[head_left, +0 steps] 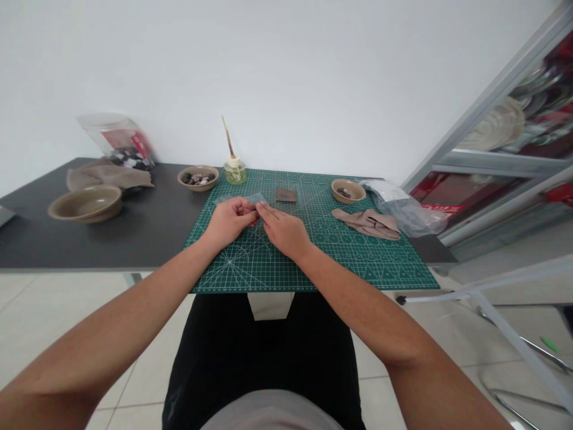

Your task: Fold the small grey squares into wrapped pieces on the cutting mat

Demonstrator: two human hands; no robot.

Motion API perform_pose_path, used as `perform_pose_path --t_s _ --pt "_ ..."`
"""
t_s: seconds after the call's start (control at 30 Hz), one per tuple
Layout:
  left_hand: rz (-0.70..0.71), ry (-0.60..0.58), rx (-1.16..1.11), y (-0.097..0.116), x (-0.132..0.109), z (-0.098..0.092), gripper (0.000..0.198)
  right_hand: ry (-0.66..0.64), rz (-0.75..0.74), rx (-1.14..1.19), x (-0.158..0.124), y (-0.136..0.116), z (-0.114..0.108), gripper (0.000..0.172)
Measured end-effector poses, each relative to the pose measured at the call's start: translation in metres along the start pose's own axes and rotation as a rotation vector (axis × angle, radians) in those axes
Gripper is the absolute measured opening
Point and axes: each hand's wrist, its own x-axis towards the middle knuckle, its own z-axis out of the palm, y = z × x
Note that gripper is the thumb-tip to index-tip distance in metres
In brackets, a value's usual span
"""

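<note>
My left hand and my right hand meet above the left part of the green cutting mat. Both have their fingers closed in a pinch, fingertips touching or nearly so. Whatever they pinch is too small and too covered to name. A clear plastic piece shows just behind the fingers; I cannot tell whether they grip it. Beyond my right hand, a flat brownish-grey square lies on the mat. Near the mat's back left corner stands a small glass bottle of yellowish-green content, a thin stick rising from its top.
Left of the mat are a bowl of dark and pale pieces, a larger brown bowl, a cloth and a clear container. To the right are a small bowl, a crumpled cloth, a plastic bag and a cabinet.
</note>
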Motion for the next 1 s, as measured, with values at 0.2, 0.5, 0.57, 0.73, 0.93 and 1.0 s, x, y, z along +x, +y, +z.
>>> perform_pose_path --t_s 0.2,0.5,0.57,0.73,0.93,1.0 --pt "0.0 -0.004 -0.041 0.0 0.0 0.001 0.026 0.021 0.032 -0.005 -0.001 0.002 0.003 0.048" --pt "-0.014 -0.004 -0.054 0.004 -0.001 0.001 0.029 0.011 0.036 0.013 -0.001 0.003 0.001 0.048" --pt "-0.019 -0.003 -0.053 0.004 -0.001 0.001 0.028 0.026 0.072 0.028 -0.001 0.005 0.001 0.046" --pt "-0.014 -0.064 -0.014 0.002 0.001 0.002 0.024 0.172 0.176 0.126 0.001 0.012 0.001 0.045" --pt "-0.027 -0.05 0.067 0.0 0.002 0.001 0.026 0.279 0.244 0.318 0.003 0.021 0.003 0.033" --pt "-0.04 -0.059 0.027 0.0 0.002 0.002 0.025 0.299 0.281 0.35 0.004 0.022 0.003 0.029"
